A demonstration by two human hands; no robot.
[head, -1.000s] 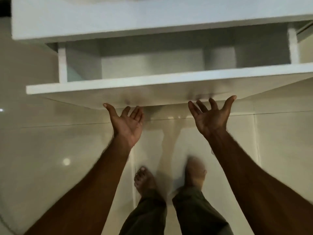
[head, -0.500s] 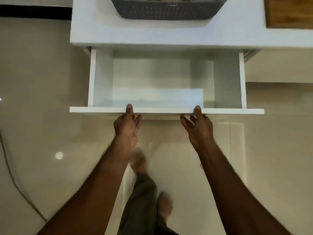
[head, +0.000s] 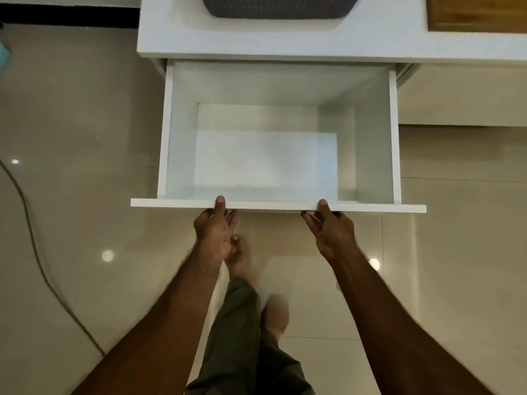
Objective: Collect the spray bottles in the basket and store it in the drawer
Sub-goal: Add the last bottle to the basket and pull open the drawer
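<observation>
Dim warm light, glare spots on glossy floor (head: 107, 255), feet (head: 275, 312) motion-blurred — wide-angle bending at edges

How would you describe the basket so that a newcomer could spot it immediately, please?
Start at the white counter above the open drawer. The basket sits on that counter at the frame's top edge, left of a wooden board. It is the only dark grey, woven-textured thing among plain white surfaces.

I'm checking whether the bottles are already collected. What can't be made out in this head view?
- Basket contents: the top edge of the frame cuts it off, so no spray bottles can be seen.
- Fingers of the left hand and right hand: hidden under the drawer front; only the thumbs show on top.
- Feet: blurred.
</observation>
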